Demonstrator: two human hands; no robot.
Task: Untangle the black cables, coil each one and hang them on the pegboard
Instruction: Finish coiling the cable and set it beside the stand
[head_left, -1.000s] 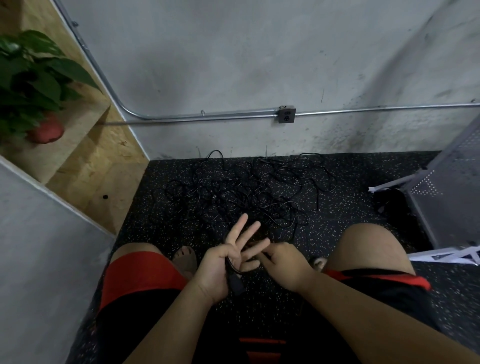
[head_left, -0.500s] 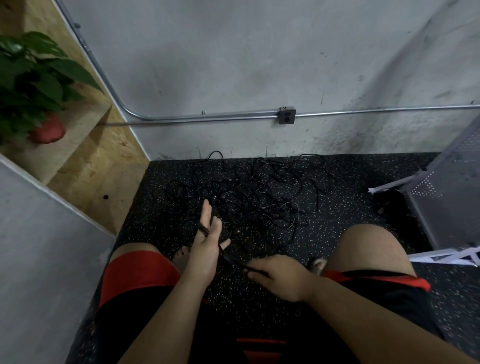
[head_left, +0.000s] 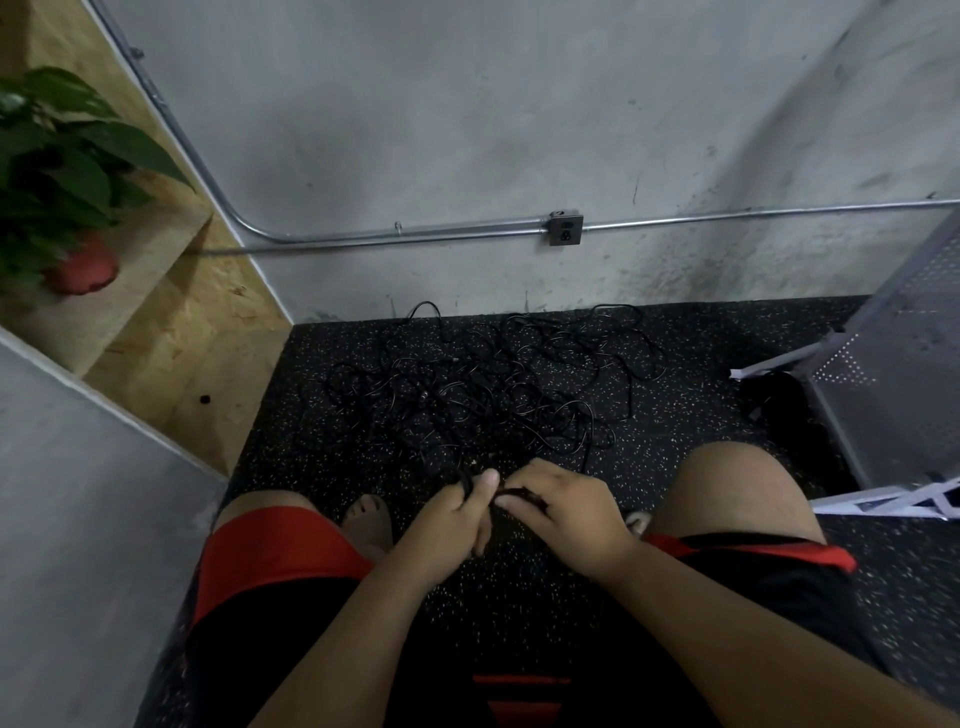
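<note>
A tangle of thin black cables (head_left: 483, 395) lies spread on the dark speckled floor in front of my knees, reaching back to the wall. My left hand (head_left: 452, 522) is curled round a black cable strand that runs up into the tangle. My right hand (head_left: 566, 512) is right beside it, fingers curled and pinching the same black cable near its end. The two hands nearly touch, low between my legs. The grey perforated pegboard (head_left: 898, 358) leans at the far right, partly cut off by the frame edge.
A concrete wall with a metal conduit and an outlet box (head_left: 565, 228) stands behind the cables. Wooden steps (head_left: 171, 332) with a potted plant (head_left: 62, 182) rise at the left. White frame legs (head_left: 883, 501) of the pegboard stand lie at the right.
My left hand went from spread open to flat and forward, then closed round the cable. My right hand moved up next to it. Both hands now meet on the cable.
</note>
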